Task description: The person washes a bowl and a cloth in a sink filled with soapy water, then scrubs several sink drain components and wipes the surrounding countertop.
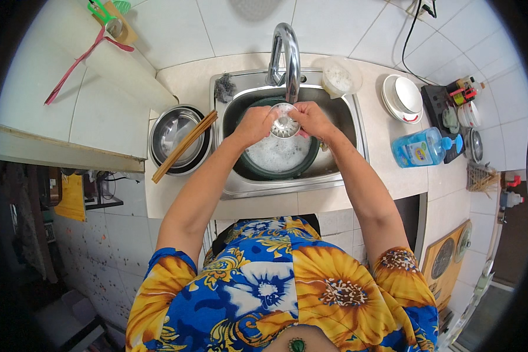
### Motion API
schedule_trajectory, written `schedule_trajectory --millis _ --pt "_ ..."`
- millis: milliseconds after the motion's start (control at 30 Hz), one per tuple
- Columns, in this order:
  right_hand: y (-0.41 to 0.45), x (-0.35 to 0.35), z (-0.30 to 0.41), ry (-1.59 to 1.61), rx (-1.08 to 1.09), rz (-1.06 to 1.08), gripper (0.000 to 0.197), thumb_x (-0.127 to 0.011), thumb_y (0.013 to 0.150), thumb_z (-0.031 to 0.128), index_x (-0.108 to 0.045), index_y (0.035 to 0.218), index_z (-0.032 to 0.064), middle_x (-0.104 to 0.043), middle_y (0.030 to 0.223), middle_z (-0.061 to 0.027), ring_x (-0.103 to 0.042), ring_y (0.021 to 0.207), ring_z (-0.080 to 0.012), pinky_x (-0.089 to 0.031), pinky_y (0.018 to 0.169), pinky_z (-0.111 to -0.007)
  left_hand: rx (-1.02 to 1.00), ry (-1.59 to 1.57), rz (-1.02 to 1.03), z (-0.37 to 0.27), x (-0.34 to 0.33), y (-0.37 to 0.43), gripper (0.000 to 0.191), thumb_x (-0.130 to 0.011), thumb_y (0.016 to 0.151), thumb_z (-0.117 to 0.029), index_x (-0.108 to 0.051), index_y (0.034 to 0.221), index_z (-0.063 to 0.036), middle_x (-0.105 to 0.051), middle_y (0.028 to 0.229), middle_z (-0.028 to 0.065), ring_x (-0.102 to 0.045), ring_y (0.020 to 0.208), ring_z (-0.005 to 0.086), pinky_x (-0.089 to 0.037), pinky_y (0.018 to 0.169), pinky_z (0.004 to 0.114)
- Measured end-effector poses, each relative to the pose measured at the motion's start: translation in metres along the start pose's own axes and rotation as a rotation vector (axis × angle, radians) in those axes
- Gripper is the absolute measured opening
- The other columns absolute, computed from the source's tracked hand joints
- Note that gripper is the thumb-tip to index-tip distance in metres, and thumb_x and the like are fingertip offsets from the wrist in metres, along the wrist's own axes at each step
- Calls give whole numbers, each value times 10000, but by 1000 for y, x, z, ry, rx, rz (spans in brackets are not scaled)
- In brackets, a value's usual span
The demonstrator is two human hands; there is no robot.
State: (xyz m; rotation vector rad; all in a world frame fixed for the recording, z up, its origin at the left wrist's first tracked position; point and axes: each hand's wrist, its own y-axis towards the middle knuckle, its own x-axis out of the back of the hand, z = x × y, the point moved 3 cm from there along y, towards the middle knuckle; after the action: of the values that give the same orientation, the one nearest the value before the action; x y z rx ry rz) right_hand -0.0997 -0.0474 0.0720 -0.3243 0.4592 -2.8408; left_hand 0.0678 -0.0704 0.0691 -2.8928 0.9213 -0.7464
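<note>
Between both hands, over the sink, is a clear fluted glass cup or small bowl (284, 127) with its round opening towards me. My left hand (256, 124) grips its left side, and my right hand (316, 121) has hold of the right side. Beneath them a dark green basin (306, 169) of foamy water (275, 154) sits in the stainless steel sink (339, 165). The chrome faucet (290, 53) arches down just behind the glass. Whether water is running cannot be made out.
Left of the sink, wooden chopsticks (185, 147) lie across nested metal bowls (165, 127). A grey scrubber (225, 88) and a foamy translucent container (338, 79) rest by the sink's back corners. To the right stand white dishes (407, 94) and a blue pump bottle (418, 148).
</note>
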Motion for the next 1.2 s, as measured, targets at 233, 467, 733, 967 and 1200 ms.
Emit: schedule_trajectory --millis 233,467,733,967,1200 --pt "-12 -38 -33 581 24 -219 114 -511 905 111 -580 836 49 -525 599 3 -414 417 -60 -286 370 -209 -74 27 -447 10 -8 -3 347 -490 901 -262 -585 745 34 -570 696 258 -570 680 423 -441 633 458" --pt "-19 -69 -36 889 -21 -311 95 -497 879 18 -575 926 46 -577 669 -22 -506 485 -106 -376 431 -221 -28 119 -631 15 -22 -9 366 -473 914 -270 -546 704 20 -566 703 267 -567 700 444 -423 622 493" --pt "-22 -63 -57 631 -97 -291 61 -502 898 47 -558 919 31 -559 653 -37 -465 453 -87 -337 388 -220 24 3 -415 43 -38 -19 274 -509 891 -235 -531 811 27 -589 672 214 -595 603 354 -451 565 440" --pt "-23 -58 -60 514 -127 -345 188 -459 957 172 -549 874 31 -565 611 -48 -424 410 -68 -290 355 -210 140 -481 -280 49 -62 -30 174 -522 871 -124 -475 900 41 -551 594 103 -527 440 143 -437 395 300" --pt "-25 -46 -52 449 -81 -127 156 -436 948 122 -546 884 32 -574 606 -39 -438 410 -66 -304 346 -210 205 -553 -306 38 -45 -27 282 -528 907 -240 -547 844 35 -544 560 80 -461 357 119 -366 320 273"
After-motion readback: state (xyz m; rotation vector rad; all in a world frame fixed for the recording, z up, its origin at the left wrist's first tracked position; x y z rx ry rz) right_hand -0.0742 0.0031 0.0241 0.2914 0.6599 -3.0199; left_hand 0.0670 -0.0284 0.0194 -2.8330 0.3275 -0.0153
